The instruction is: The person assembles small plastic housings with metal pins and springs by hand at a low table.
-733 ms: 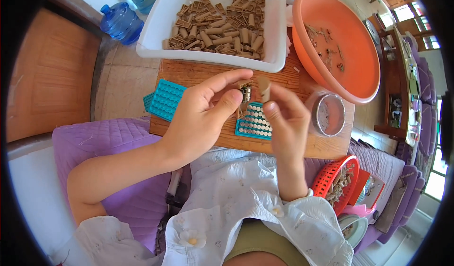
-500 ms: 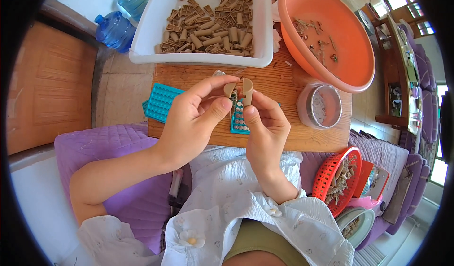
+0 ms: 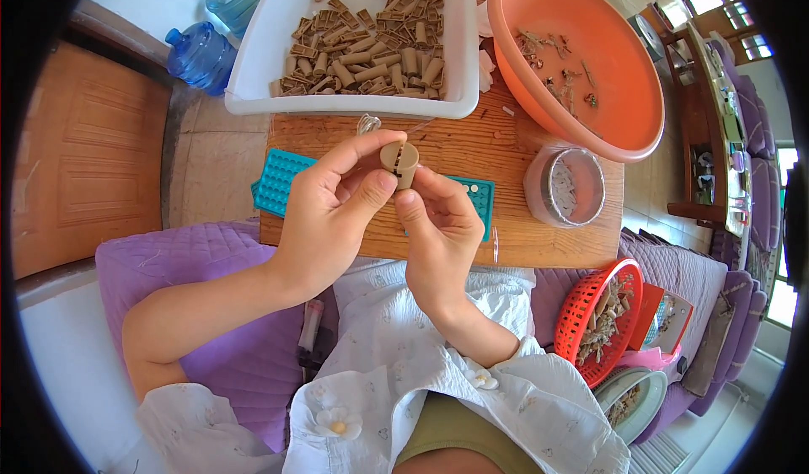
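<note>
Two tan plastic half-shells meet almost edge to edge above the wooden table, forming a short cylinder with a narrow gap. My left hand [image 3: 333,200] pinches the left half-shell [image 3: 388,155] between thumb and fingers. The right half-shell [image 3: 408,166] is gripped by my right hand [image 3: 442,230], its thumb at the lower end. Dark bits show in the gap, too small to name. Behind my right hand lies a teal tray [image 3: 482,207] with small white round pieces, partly covered. Another teal tray [image 3: 281,181] with rows of round pockets lies beside my left hand.
A white bin [image 3: 354,105] full of tan shells stands at the back. To its right, an orange basin [image 3: 624,78] holds small parts. A clear tub [image 3: 543,192] with pale pieces sits at the table's right. Lower right, a red basket [image 3: 581,305] holds tan assemblies.
The two half-shells, apart before, have come together into a near-closed cylinder. My right hand has moved left toward my left hand, uncovering more of the right teal tray.
</note>
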{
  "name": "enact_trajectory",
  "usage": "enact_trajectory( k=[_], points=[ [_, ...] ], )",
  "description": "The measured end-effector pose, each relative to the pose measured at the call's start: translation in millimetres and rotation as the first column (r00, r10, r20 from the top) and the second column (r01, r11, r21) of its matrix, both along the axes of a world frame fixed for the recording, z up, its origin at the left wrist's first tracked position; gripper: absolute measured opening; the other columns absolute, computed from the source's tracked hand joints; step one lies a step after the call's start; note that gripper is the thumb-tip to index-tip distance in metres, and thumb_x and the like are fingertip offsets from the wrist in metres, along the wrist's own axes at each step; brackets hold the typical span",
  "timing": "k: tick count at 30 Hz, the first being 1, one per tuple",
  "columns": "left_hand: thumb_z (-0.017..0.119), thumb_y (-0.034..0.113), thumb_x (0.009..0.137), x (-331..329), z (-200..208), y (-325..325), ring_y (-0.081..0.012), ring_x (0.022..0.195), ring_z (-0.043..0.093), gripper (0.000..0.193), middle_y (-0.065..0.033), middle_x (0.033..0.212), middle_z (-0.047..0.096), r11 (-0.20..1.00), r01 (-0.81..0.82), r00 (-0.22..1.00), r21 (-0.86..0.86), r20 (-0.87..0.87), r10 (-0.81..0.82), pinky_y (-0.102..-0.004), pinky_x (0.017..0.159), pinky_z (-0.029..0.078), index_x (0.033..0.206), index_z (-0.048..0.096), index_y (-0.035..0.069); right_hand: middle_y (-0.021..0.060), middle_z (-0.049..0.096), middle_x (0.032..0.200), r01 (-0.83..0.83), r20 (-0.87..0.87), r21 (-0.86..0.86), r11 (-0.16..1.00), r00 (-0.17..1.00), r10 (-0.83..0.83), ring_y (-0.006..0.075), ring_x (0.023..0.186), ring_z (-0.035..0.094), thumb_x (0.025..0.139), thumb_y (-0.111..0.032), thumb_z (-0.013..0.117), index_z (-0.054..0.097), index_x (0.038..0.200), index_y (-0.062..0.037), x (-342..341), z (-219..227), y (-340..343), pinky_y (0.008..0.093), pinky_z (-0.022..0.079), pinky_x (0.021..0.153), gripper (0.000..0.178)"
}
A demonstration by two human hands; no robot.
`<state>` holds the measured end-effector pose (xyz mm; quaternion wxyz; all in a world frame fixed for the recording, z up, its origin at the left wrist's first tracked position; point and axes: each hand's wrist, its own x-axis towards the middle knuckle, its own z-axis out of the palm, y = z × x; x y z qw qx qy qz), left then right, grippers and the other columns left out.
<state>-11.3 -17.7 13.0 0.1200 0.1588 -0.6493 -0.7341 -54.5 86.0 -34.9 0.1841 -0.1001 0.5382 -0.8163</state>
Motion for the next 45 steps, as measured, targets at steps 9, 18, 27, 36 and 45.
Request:
enact_trajectory(
  k=[9, 18, 27, 36, 45],
  points=[
    [0.051, 0.007, 0.086, -3.1, -5.7, 13.2, -0.0087, 0.089, 0.053, 0.028, -0.0056, 0.097, 0.058, 0.989, -0.137, 0.981, -0.051, -0.144, 0.128, -0.0224, 0.078, 0.044, 0.113, 0.049, 0.001, 0.0072, 0.059, 0.090, 0.011, -0.155, 0.029, 1.000, 0.988, -0.007, 0.0139, 0.087, 0.055, 0.077, 0.001, 0.060, 0.054, 0.096, 0.0029, -2.4, -4.4, -7.9, 0.0262, 0.045, 0.078, 0.020],
    [0.058, 0.023, 0.080, -8.2, -12.1, 0.4, -0.0249, 0.078, 0.057, 0.028, -0.0115, 0.088, 0.058, 0.734, -0.002, 0.978, -0.679, -0.156, -0.142, -0.0296, 0.065, 0.045, 0.098, 0.053, 0.003, 0.0103, 0.057, 0.079, -0.161, -0.162, 0.179, 0.971, 0.968, 0.190, 0.0218, 0.074, 0.058, 0.078, 0.000, 0.051, 0.050, 0.088, 0.0013, 10.0, 5.3, -8.4, 0.0283, 0.045, 0.064, 0.009],
    [0.054, 0.023, 0.084, -9.7, -21.0, 8.8, -0.0206, 0.079, 0.056, 0.028, -0.0106, 0.090, 0.056, 0.875, 0.121, 0.987, -0.469, -0.034, -0.155, -0.0294, 0.069, 0.045, 0.102, 0.048, 0.003, 0.0113, 0.057, 0.072, -0.257, -0.200, 0.238, 0.937, 0.930, 0.307, 0.0206, 0.064, 0.058, 0.080, -0.005, 0.052, 0.051, 0.086, 0.0002, -0.4, -23.1, 0.5, 0.0301, 0.045, 0.056, 0.008],
    [0.040, 0.031, 0.091, -11.3, -2.4, -10.1, -0.0135, 0.085, 0.055, 0.031, -0.0088, 0.096, 0.052, 0.996, -0.024, 0.992, 0.083, 0.122, 0.014, -0.0250, 0.063, 0.050, 0.110, 0.040, 0.006, 0.0053, 0.057, 0.075, -0.064, -0.307, 0.537, 0.841, 0.914, 0.266, 0.0103, 0.069, 0.055, 0.079, -0.002, 0.054, 0.054, 0.101, -0.0007, -115.1, -9.3, 109.0, 0.0234, 0.044, 0.061, 0.022],
    [0.029, 0.039, 0.093, -10.9, -8.4, -4.6, -0.0036, 0.058, 0.034, 0.038, 0.0017, 0.076, 0.042, 0.996, 0.081, 0.948, 0.025, 0.307, -0.085, -0.0158, 0.048, 0.027, 0.112, 0.042, 0.009, 0.0240, 0.058, 0.075, 0.291, -0.355, 0.934, 0.208, 0.678, 0.644, 0.0395, 0.073, 0.056, 0.068, -0.003, 0.061, 0.041, 0.108, 0.0013, -192.7, -52.5, 144.2, 0.0450, 0.045, 0.063, 0.045]
  ],
)
